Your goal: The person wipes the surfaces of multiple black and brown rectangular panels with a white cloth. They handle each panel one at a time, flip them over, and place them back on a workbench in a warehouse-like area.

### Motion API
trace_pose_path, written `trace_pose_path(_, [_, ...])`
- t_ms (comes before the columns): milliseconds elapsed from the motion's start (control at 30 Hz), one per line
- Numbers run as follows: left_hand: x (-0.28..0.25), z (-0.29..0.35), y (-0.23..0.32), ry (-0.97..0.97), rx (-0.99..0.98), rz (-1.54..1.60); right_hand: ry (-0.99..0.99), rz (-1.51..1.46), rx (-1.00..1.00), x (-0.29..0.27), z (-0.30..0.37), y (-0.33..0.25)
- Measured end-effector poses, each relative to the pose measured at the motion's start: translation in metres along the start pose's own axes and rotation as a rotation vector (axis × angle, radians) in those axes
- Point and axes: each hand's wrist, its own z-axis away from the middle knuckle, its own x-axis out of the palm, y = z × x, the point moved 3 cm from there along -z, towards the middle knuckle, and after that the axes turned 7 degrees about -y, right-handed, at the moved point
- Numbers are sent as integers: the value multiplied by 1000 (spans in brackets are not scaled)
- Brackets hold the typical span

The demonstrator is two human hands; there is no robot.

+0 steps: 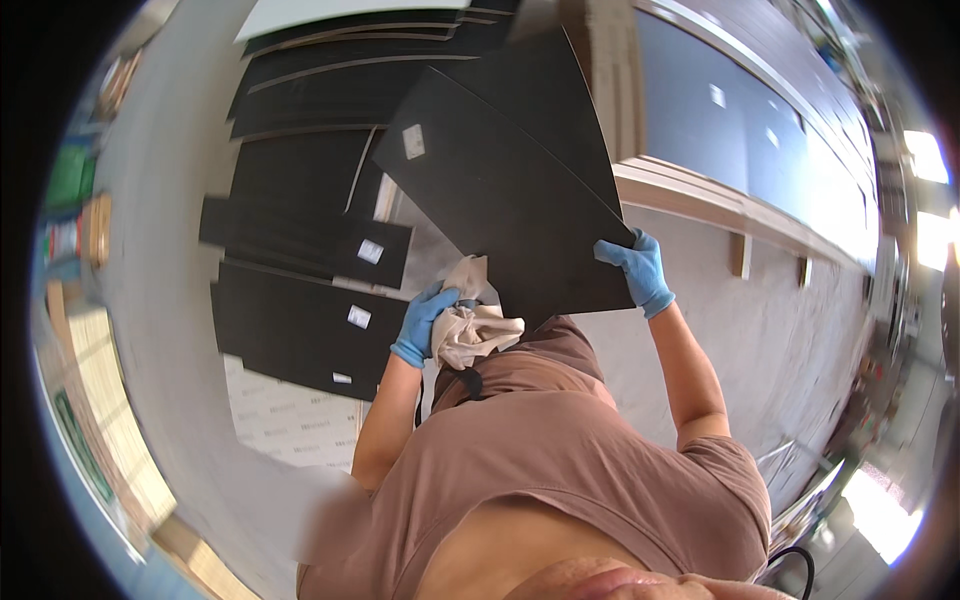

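We count two gloved hands, the left hand [422,322] and the right hand [637,270], and one cream cloth [472,330]. One large black panel [510,190] is held up, and we see at least four more black boards [300,330] on the floor, with four white labels [359,316] showing.

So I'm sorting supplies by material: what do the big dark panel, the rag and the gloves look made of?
The black panel looks like thin, rigid laminated board with a matte finish, its pale edge hinting at a wood-fibre core. The cream rag is soft, crumpled woven cloth. The blue gloves on the left hand and right hand look like thin nitrile or latex.
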Motion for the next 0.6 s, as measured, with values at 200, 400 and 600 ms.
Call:
trace_pose_path(200, [84, -72, 11, -162, -6, -72, 252, 1062, -750, -77, 103, -92])
trace_pose_path(400, [213, -165, -7, -329, 178, 93, 319, 1437, -1173, -149, 159, -84])
trace_pose_path(600, [305, -203, -55, -384, 150, 124, 421, 1466, -1212, -246, 180, -56])
